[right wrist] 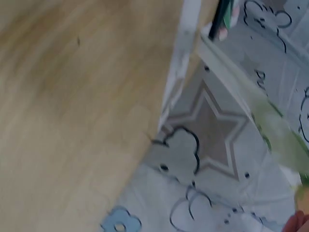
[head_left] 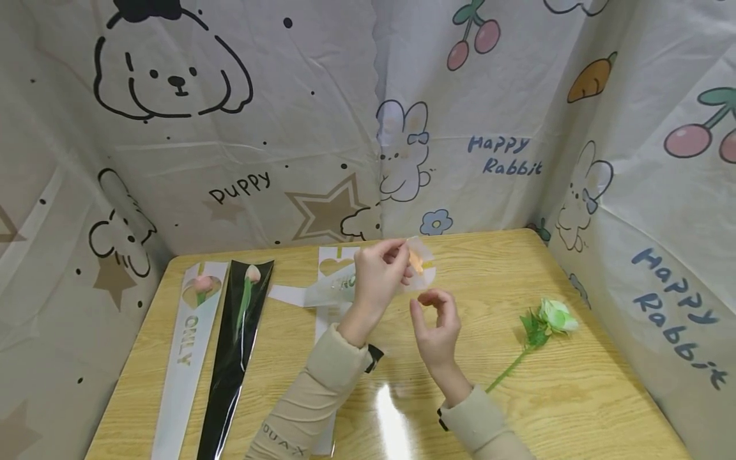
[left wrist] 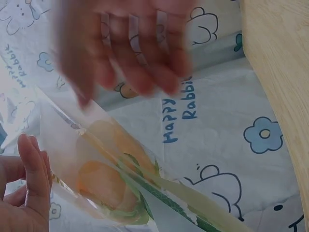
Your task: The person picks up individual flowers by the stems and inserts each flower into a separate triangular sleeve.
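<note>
My left hand (head_left: 376,278) pinches the top rim of a clear and white flower sleeve (head_left: 328,287), held tilted above the table. Inside it is an orange flower (head_left: 415,262) with green leaves, clearer in the left wrist view as orange petals (left wrist: 101,183). Just below the sleeve's wide end, my right hand (head_left: 439,329) holds nothing, its thumb and fingers curved apart. That same hand is blurred in the left wrist view. The right wrist view catches the sleeve's green part (right wrist: 280,135) at its right edge.
A pale green-white rose (head_left: 556,316) lies at the right of the table. On the left are a white "ONLY" sleeve (head_left: 186,345) and a black sleeve (head_left: 230,358), each with a pink tulip. Another white sleeve (head_left: 330,326) lies beneath the held one. Patterned curtains (head_left: 322,128) surround the table.
</note>
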Motion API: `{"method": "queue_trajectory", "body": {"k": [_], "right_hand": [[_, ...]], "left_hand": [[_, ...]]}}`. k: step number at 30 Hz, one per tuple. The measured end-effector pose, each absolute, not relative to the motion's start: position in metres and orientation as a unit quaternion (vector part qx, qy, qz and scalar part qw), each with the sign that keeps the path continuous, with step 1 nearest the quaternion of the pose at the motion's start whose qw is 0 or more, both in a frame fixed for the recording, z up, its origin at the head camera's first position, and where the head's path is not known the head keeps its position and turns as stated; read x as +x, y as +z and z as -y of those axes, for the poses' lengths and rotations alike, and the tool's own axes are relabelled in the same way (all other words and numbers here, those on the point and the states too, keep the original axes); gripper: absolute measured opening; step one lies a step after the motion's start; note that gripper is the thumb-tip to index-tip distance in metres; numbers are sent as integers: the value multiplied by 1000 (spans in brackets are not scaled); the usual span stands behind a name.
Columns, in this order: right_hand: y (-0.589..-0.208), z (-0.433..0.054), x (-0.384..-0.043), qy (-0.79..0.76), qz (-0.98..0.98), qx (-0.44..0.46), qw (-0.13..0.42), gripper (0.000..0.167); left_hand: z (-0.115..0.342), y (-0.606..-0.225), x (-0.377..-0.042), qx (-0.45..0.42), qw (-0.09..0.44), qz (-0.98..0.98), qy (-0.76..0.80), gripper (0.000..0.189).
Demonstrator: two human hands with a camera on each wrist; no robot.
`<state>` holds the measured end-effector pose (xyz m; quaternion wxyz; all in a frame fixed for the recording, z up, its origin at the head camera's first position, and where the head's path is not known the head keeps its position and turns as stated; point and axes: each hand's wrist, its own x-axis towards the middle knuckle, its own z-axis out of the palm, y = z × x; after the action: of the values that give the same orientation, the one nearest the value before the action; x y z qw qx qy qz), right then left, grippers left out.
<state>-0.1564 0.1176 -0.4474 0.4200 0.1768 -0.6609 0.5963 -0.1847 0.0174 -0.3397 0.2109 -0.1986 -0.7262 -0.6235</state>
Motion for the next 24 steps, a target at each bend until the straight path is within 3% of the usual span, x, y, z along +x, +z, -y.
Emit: {"method": "queue_trajectory", "body": {"k": [4, 8, 19, 24], "right_hand": [[-452, -99, -153, 598, 706, 142, 351, 13], [-455, -87, -155, 596, 726, 117, 322, 9], [-461, -77, -158, 526, 755, 117, 372, 2], [-460, -79, -158, 529, 756, 134, 363, 8]], "left_hand": [[-19, -338, -180, -193, 196, 728, -628, 15], [-23, -356, -191, -191, 186, 726, -633, 17], [-24, -368, -199, -203, 161, 760, -596, 20], [-12, -373, -214, -214, 178, 773, -570, 19]]}}
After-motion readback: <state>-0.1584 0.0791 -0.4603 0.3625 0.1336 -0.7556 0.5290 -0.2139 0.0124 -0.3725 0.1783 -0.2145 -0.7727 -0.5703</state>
